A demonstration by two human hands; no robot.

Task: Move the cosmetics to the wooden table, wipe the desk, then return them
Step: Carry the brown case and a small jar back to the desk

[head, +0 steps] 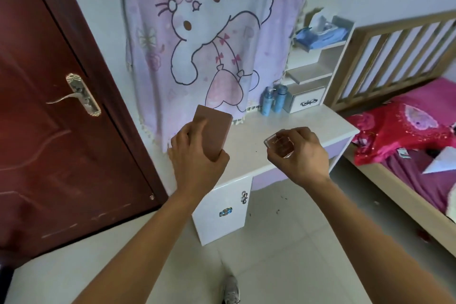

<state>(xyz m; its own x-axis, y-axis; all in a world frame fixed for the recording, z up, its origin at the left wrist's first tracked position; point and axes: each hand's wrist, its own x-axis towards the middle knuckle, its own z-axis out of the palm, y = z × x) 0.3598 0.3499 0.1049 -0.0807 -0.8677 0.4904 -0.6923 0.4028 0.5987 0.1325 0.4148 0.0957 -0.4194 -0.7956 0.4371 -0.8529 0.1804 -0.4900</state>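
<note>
Fingers closed both sides: left hand [195,155] grips box [212,128], right hand [299,153] grips jar [280,145]; bottles [274,99] at desk [308,126] back edge; stage unclear.

Seen from head height, standing. Faced forward and down, close over the counter [291,131] and floor [283,242].

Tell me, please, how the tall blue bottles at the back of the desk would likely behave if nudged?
The blue bottles are tall and narrow, so they would probably tip easily. They stand close together, so one may knock the other. They look like smooth plastic, likely light and slightly slippery.
</note>
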